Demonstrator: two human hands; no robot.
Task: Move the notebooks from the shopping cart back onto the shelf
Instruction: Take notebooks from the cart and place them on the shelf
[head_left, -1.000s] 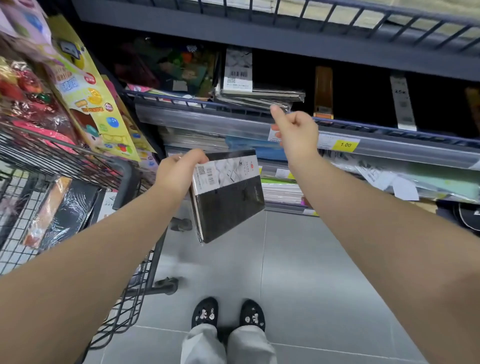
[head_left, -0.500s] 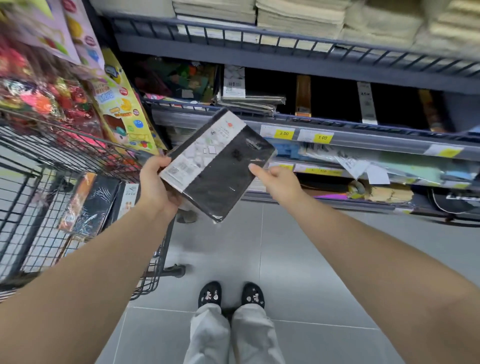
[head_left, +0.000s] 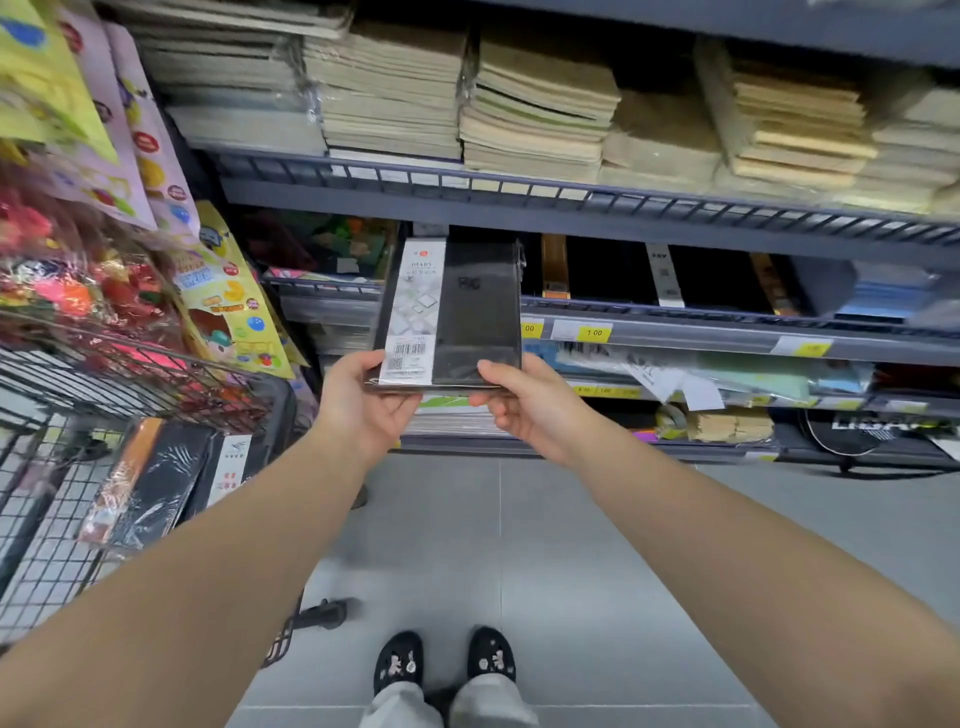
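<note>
A black notebook with a white label strip down its left side is held upright in front of the middle shelf. My left hand grips its lower left corner and my right hand grips its lower right corner. Its top edge reaches into the dark shelf opening. More black notebooks lie in the wire shopping cart at the lower left. Other black notebooks with coloured strips lie on the same shelf to the right.
Stacks of brown paper pads fill the upper shelf. Colourful toy packs hang at the left above the cart. Yellow price tags line the shelf rail. Lower shelves hold mixed paper goods. Grey floor tiles and my shoes are below.
The notebook turned from a tilted pose to upright and rose toward the shelf opening. My right hand took hold of its lower right corner. The view tipped upward.
</note>
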